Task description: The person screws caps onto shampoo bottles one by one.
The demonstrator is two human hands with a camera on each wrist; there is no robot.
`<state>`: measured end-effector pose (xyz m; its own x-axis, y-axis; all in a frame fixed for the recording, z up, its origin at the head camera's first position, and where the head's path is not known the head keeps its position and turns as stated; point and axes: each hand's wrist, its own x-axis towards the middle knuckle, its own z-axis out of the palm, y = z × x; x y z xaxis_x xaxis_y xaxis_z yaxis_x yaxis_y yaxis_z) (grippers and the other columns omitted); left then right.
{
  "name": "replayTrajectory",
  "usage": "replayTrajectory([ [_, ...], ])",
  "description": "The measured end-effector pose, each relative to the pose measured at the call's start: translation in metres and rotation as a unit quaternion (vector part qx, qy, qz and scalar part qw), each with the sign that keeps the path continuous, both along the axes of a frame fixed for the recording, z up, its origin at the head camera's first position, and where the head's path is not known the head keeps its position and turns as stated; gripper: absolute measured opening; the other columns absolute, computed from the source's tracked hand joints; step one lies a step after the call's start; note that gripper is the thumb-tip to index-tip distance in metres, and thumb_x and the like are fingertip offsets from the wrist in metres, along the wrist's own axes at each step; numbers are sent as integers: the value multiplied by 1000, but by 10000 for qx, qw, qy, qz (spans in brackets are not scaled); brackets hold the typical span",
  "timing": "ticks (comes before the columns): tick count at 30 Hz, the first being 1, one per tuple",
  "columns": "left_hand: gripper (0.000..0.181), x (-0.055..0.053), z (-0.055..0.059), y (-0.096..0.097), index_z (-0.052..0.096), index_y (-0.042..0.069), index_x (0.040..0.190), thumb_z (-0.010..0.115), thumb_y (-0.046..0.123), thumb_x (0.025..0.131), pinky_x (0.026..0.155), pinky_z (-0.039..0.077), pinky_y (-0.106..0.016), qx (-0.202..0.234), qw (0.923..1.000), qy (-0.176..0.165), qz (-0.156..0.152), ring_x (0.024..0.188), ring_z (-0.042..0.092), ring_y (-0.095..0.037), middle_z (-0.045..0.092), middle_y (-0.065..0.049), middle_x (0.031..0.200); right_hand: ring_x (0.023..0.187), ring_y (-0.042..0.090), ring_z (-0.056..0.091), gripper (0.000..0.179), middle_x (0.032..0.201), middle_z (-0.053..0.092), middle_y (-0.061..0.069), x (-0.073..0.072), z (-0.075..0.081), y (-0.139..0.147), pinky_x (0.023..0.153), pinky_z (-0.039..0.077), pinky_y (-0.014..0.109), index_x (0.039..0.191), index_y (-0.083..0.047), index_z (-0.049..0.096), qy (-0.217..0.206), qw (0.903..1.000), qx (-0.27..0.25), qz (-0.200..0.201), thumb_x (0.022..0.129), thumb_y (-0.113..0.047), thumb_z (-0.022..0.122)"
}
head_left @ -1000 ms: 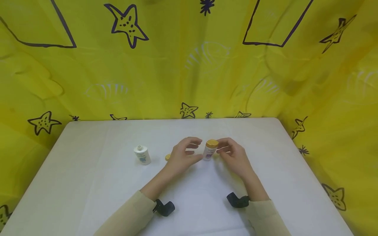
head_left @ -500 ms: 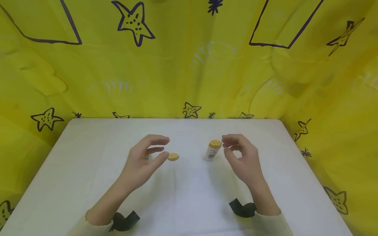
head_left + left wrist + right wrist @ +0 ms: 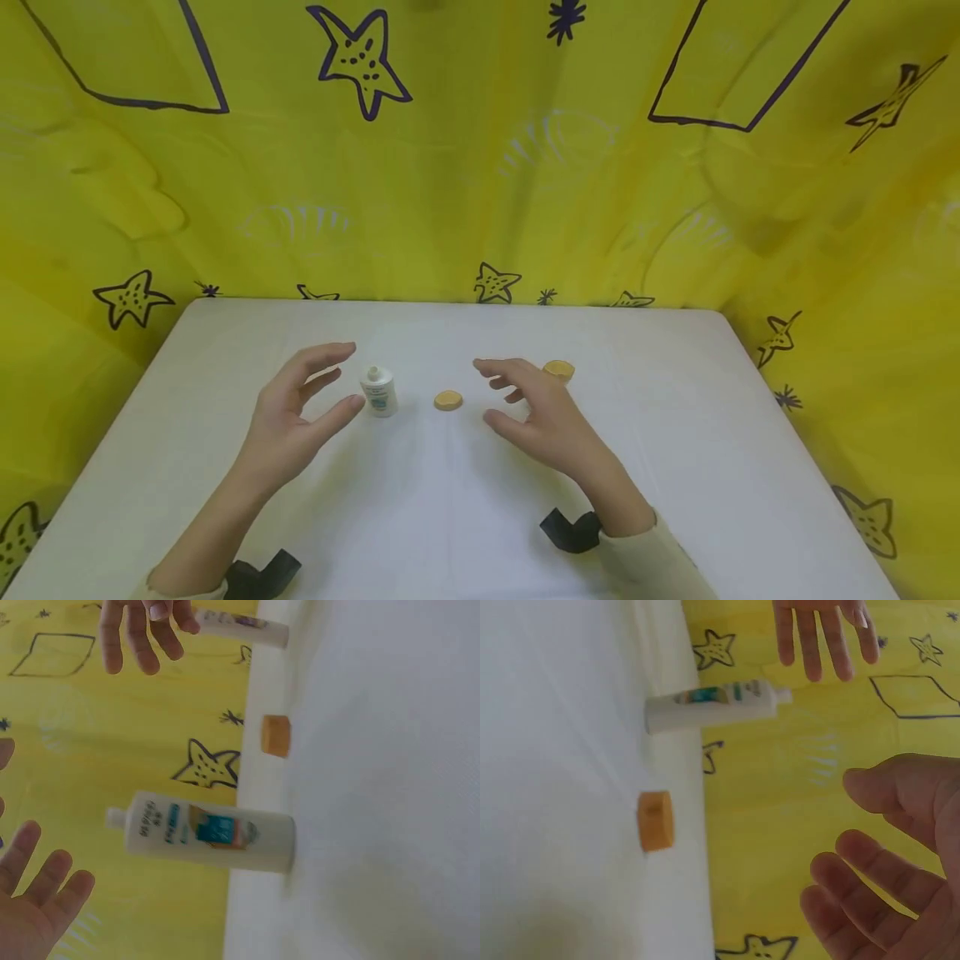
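An uncapped white bottle (image 3: 379, 392) with a small nozzle and a teal label stands upright on the table. Just left of it hovers my left hand (image 3: 292, 421), fingers apart and holding nothing. A golden-orange cap (image 3: 448, 401) lies on the table to the bottle's right; the right wrist view shows this cap (image 3: 655, 821) closer. My right hand (image 3: 543, 417) hangs in the air right of the cap, fingers spread and touching nothing. Behind that hand is a second bottle, its golden cap (image 3: 558, 370) on; its white body (image 3: 244, 628) shows in the left wrist view.
The white-covered table (image 3: 480, 525) carries these things. A yellow curtain (image 3: 435, 183) with drawn starfish and fish rises behind its far edge and along both sides. Each wrist wears a black camera mount, such as the right one (image 3: 572, 531).
My left hand has moved left, away from the capped bottle and past the uncapped one. My right hand has left the capped bottle's right side and moved left toward the loose cap.
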<state>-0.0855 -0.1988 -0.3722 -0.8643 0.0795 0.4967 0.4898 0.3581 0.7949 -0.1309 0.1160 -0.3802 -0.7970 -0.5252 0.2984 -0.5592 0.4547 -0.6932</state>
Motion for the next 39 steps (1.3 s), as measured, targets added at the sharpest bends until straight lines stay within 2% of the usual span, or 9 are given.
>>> replayTrajectory([
  [4, 65, -1, -11, -8, 52, 10, 139, 78, -5, 82, 102, 44, -16, -131, 9987, -481, 137, 129, 52, -16, 54, -5, 142, 119, 23, 61, 61, 142, 55, -7, -8, -12, -15, 93, 55, 40, 145, -25, 50, -413, 9981, 392, 246, 89, -14, 73],
  [7, 69, -4, -20, -15, 46, 15, 145, 78, 5, 85, 101, 44, -15, -291, 9950, -942, 134, 133, 50, -25, 49, -5, 147, 129, 21, 54, 62, 146, 51, -12, -13, -21, -24, 104, 49, 42, 147, -28, 48, -663, 9946, 740, 284, 90, -20, 72],
  [11, 71, -11, -35, -22, 40, 15, 149, 77, 12, 88, 104, 46, -32, -327, 9883, -1489, -57, 137, 45, -36, 43, -8, 152, 138, 11, 44, 62, 147, 49, -16, -17, -31, -32, 114, 38, 38, 147, -33, 47, -755, 9894, 1226, 164, 90, -26, 72],
  [15, 71, -18, -48, -25, 38, 12, 150, 76, 13, 89, 104, 44, -50, -216, 9831, -1802, -234, 137, 43, -42, 41, -13, 153, 137, 11, 45, 62, 145, 51, -14, -22, -38, -40, 114, 38, 38, 146, -35, 48, -687, 9859, 1528, -39, 90, -27, 72],
  [19, 68, -23, -59, -27, 39, 9, 148, 75, 12, 90, 104, 43, -55, -8, 9798, -1951, -436, 136, 45, -43, 43, -17, 150, 133, 14, 49, 61, 143, 54, -10, -26, -42, -48, 111, 41, 40, 145, -33, 49, -693, 9842, 1620, -150, 89, -27, 73],
  [24, 60, -27, -69, -24, 46, 10, 143, 75, 14, 90, 104, 45, -53, 81, 9762, -2077, -626, 131, 50, -40, 48, -13, 147, 122, 14, 56, 56, 136, 60, -7, -28, -46, -54, 104, 47, 40, 141, -28, 55, -565, 9833, 1709, -266, 88, -25, 73],
  [27, 57, -30, -71, -21, 49, 12, 141, 75, 15, 90, 103, 48, -49, 54, 9749, -2134, -627, 128, 53, -38, 51, -10, 144, 116, 13, 58, 54, 132, 61, -7, -29, -48, -56, 100, 49, 39, 139, -27, 57, -563, 9819, 1778, -345, 88, -24, 74],
  [35, 51, -33, -71, -14, 52, 9, 135, 75, 7, 89, 95, 54, -33, 127, 9745, -2128, -705, 120, 59, -38, 59, -15, 132, 110, 12, 57, 50, 126, 62, -9, -32, -52, -61, 95, 49, 37, 137, -30, 59, -641, 9758, 2032, -490, 89, -22, 73],
  [39, 48, -36, -73, -13, 53, 6, 132, 74, 5, 89, 94, 55, -32, 155, 9756, -2076, -703, 117, 61, -39, 61, -17, 128, 107, 12, 57, 48, 121, 63, -10, -33, -54, -63, 92, 50, 36, 134, -30, 61, -600, 9736, 2131, -561, 89, -19, 73],
])
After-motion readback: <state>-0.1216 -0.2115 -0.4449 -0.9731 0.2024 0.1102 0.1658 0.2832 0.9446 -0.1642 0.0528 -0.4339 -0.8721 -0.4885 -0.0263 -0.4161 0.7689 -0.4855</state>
